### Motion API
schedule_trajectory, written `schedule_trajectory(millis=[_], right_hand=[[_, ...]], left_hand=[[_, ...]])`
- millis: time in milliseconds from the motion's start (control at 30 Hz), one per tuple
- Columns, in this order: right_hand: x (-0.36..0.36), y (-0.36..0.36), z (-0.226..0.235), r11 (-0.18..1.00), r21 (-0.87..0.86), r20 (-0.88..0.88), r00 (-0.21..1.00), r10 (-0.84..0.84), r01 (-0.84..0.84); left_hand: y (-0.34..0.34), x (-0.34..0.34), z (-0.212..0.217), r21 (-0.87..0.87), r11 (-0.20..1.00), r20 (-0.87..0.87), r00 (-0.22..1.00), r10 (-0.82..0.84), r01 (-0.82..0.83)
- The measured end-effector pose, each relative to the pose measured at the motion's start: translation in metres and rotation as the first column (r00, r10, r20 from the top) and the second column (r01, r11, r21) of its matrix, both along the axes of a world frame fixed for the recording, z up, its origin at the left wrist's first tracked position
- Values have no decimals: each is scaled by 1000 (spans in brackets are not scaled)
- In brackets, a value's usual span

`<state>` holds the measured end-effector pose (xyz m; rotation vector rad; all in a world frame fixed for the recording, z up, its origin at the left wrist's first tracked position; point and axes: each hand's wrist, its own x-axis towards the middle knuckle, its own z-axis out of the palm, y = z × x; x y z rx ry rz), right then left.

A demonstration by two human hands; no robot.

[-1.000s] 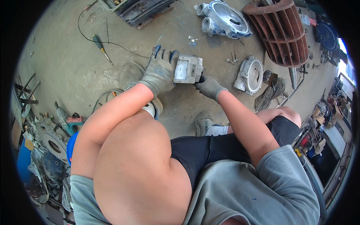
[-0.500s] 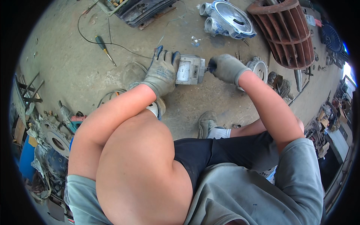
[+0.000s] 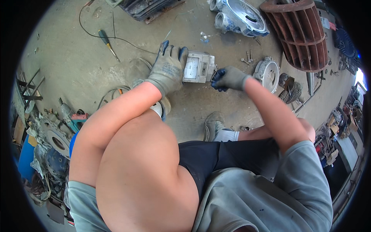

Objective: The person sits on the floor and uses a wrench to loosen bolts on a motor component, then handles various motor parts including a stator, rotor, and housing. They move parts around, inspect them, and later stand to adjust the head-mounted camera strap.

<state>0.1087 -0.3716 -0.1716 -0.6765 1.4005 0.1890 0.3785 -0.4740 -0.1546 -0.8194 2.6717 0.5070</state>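
A grey hand-crank insulation tester (image 3: pixel 196 67) with a white dial rests on the floor in front of me. My gloved left hand (image 3: pixel 168 69) grips its left side, the fingers pointing away from me and partly hiding that edge. On the opposite side, my gloved right hand (image 3: pixel 230 79) is closed round the crank handle, which its fingers mostly cover. A thin dark cable (image 3: pixel 133 45) runs across the floor toward the left hand. Beside the right hand lies a round metal housing (image 3: pixel 270 75).
A screwdriver (image 3: pixel 108 44) lies at the far left. Farther off are a plastic-wrapped pump casing (image 3: pixel 247 17) and a rusty ribbed cylinder (image 3: pixel 299 36). Several bolts (image 3: pixel 248 58) lie before the housing. My shoe (image 3: pixel 212 125) stands near the tester; metal parts are heaped at left (image 3: pixel 56 143) and right.
My right hand has swung toward me and lower at the tester's right side, turning the crank. The left hand stays on the tester. The whole view has shifted slightly.
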Motion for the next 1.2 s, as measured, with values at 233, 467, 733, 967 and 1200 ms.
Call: schedule_trajectory(millis=[233, 467, 733, 967, 1200], right_hand=[[-51, -38, -24, 878, -291, 127, 925, -358, 379], [12, 12, -51, 911, -184, -149, 905, -398, 370], [-65, -11, -22, 675, 324, 362, 572, -736, 663], [-9, -11, -67, 525, -172, 132, 548, -826, 833], [-5, 2, -70, 930, 54, -127, 926, -354, 363]], left_hand=[[1, -1, 2, 0, 1000, 19, 1000, 5, -5], [1, -2, 4, 21, 1000, 39, 999, 10, -10], [2, -2, 3, 25, 999, 27, 999, 20, -20], [2, -1, 4, 40, 999, -8, 1000, 23, -23], [2, -2, 3, 32, 999, 13, 1000, 20, -20]])
